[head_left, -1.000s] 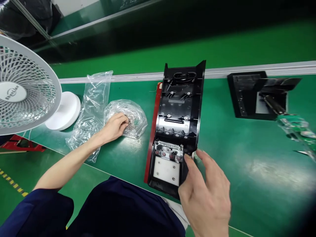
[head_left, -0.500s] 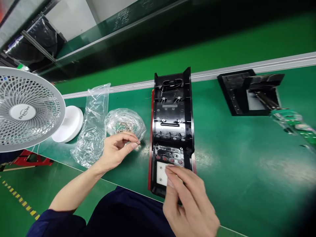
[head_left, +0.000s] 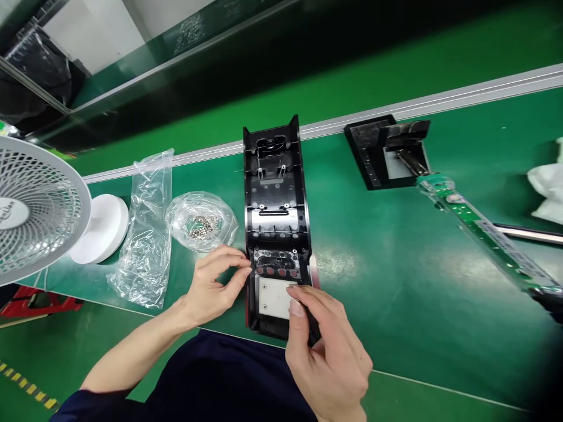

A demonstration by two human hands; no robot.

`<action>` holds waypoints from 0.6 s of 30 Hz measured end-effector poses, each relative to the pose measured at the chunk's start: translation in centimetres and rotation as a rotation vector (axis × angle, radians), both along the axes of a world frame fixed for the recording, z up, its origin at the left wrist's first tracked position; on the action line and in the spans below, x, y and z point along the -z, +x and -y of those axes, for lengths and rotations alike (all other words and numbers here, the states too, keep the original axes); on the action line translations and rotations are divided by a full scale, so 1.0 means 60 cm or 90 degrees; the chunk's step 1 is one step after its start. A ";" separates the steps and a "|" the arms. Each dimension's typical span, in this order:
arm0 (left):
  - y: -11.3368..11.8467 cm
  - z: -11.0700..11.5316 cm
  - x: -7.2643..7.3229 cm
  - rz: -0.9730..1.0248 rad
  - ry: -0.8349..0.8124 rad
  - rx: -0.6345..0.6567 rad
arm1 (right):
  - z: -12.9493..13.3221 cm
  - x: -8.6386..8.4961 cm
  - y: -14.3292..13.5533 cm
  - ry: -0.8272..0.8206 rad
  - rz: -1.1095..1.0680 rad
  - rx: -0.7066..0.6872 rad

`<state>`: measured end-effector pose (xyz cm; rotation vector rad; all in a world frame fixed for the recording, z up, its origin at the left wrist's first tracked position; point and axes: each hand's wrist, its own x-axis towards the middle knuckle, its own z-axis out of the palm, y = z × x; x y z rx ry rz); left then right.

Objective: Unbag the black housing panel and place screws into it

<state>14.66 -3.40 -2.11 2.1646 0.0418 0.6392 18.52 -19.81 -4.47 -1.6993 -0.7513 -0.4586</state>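
Observation:
A long black plastic housing (head_left: 275, 217) lies open side up on the green belt, with a white plate (head_left: 271, 296) and a metal part with red dots at its near end. My left hand (head_left: 213, 284) is pinched at the housing's left edge beside that metal part; it seems to hold a small screw, too small to see clearly. My right hand (head_left: 328, 349) grips the housing's near right corner, with its fingertips on the white plate. A clear bag of small screws (head_left: 202, 224) lies just left of the housing.
An empty clear bag (head_left: 143, 234) and a white fan (head_left: 35, 208) with its round base (head_left: 103, 225) stand at the left. A black fixture (head_left: 378, 152) and a green-bodied electric screwdriver (head_left: 477, 228) are at the right, with a white cloth (head_left: 549, 187) at the far right.
My left hand left the screw bag, pinched shut, and moved right to the housing's edge. My right hand shifted from the housing's right side onto its near end.

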 end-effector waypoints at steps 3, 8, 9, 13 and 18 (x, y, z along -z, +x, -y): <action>0.009 0.002 0.005 0.040 0.094 0.015 | 0.005 0.008 0.002 0.002 -0.013 0.014; 0.013 0.000 0.009 0.095 0.203 0.040 | 0.006 0.008 0.007 -0.001 -0.032 0.024; 0.013 -0.001 0.009 0.098 0.220 0.037 | 0.007 0.008 0.008 -0.001 -0.033 0.028; 0.015 -0.003 0.010 0.109 0.330 -0.014 | 0.016 0.012 0.011 0.003 -0.020 0.048; 0.027 0.004 0.017 0.034 0.448 -0.054 | 0.023 0.015 0.011 0.009 -0.011 0.061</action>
